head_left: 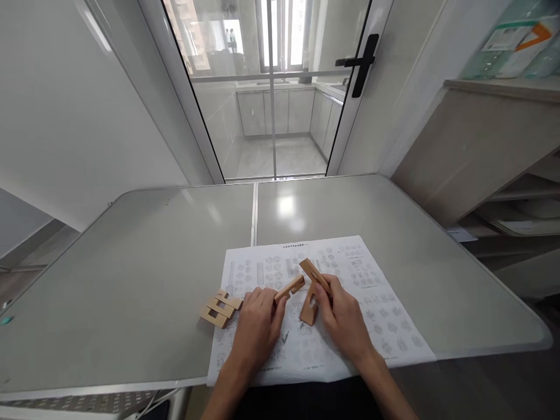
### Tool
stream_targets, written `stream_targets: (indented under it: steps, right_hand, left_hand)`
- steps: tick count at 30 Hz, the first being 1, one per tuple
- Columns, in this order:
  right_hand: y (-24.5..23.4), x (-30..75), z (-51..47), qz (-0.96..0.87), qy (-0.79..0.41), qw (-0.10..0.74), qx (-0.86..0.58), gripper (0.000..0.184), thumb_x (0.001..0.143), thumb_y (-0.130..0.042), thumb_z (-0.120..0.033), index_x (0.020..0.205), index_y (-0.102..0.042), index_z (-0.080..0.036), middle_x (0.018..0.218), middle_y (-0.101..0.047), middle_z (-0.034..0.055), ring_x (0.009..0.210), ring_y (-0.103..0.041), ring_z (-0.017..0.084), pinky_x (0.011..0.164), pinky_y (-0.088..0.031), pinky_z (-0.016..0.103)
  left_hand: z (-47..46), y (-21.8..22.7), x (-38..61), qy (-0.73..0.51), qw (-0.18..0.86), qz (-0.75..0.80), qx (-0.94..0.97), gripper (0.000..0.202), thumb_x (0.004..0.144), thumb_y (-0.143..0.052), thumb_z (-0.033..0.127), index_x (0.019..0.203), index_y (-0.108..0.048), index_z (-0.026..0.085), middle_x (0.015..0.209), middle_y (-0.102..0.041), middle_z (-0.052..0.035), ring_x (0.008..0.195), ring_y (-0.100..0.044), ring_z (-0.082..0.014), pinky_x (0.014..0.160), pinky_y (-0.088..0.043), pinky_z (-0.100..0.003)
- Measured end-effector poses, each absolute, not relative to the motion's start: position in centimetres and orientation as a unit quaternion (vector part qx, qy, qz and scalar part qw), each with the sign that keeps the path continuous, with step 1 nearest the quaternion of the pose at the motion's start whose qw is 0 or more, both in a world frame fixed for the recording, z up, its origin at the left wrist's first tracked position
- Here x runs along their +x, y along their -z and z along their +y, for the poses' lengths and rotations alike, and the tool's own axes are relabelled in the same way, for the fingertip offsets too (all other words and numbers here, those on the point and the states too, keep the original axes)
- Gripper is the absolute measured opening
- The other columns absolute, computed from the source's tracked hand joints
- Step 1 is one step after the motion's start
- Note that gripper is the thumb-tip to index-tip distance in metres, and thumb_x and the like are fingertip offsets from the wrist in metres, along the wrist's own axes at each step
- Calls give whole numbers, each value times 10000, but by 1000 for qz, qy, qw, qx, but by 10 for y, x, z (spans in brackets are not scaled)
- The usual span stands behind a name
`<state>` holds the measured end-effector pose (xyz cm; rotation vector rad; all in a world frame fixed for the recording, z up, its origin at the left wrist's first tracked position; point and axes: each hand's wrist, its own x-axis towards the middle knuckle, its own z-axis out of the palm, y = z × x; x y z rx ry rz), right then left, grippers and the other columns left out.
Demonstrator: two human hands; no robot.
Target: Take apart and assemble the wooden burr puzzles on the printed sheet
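Note:
My left hand (259,324) is closed around one notched wooden stick (290,287), which points up and to the right. My right hand (340,315) grips two more wooden puzzle pieces (312,289) that cross each other; one leans down to the paper. The stick's tip sits close to those crossed pieces. Both hands hover over a printed instruction sheet (371,291) lying on the table. A small stack of three notched wooden pieces (220,308) rests at the sheet's left edge, just left of my left hand.
The grey folding table (131,280) has a seam down its middle. A glass door with a black handle (362,58) stands behind it. A wooden shelf unit (485,151) with papers is at the right. White cables hang under the table's front left edge.

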<state>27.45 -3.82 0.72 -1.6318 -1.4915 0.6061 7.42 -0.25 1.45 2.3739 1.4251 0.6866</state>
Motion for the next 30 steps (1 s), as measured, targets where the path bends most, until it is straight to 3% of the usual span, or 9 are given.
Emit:
stream_targets:
  steps: [5, 9, 14, 23, 27, 30]
  right_hand:
    - [-9, 272, -40, -610, -238, 439, -616, 267, 1119, -383, -389, 1185, -575, -216, 687, -604, -39, 523, -561, 161, 516, -433, 265]
    - [-7, 272, -41, -609, -237, 452, -607, 279, 1118, -380, -375, 1243, -563, -205, 757, -671, -9, 572, -622, 174, 532, -475, 275]
    - [-4, 274, -41, -590, -230, 454, -627, 296, 1119, -392, -390, 1277, -560, -204, 833, -726, 23, 634, -684, 191, 545, -502, 282]
    - [-5, 273, -44, -623, -240, 449, -594, 314, 1113, -391, -322, 1352, -543, -188, 780, -674, 3, 590, -624, 169, 546, -519, 279]
    - [-6, 273, -43, -634, -240, 455, -578, 374, 1117, -388, -296, 1466, -497, -214, 904, -711, 31, 636, -652, 164, 583, -562, 287]
    - [-7, 273, -41, -652, -224, 457, -561, 442, 1122, -376, -275, 1561, -433, -263, 1121, -721, 77, 803, -717, 182, 698, -621, 316]
  left_hand:
    - [-8, -26, 74, -294, 283, 501, 763, 336, 1107, -404, 373, 920, -629, 207, 872, -675, -51, 812, -609, -225, 753, -462, -345]
    - [-12, -33, 77, -308, 373, 476, 734, 372, 1107, -403, 422, 933, -646, 201, 894, -698, -54, 831, -639, -218, 748, -460, -330]
    - [-14, -36, 77, -332, 403, 473, 710, 400, 1105, -403, 445, 927, -653, 188, 865, -690, -50, 794, -617, -202, 730, -436, -317]
    - [-12, -35, 80, -311, 450, 471, 692, 430, 1094, -423, 488, 928, -674, 180, 715, -578, 5, 636, -499, -153, 627, -376, -284]
    - [-11, -35, 79, -305, 474, 476, 675, 461, 1090, -413, 516, 886, -658, 183, 683, -572, 11, 609, -496, -148, 601, -373, -276]
    - [-11, -35, 79, -305, 483, 485, 662, 472, 1087, -413, 530, 870, -651, 185, 672, -576, 13, 595, -495, -146, 591, -370, -274]
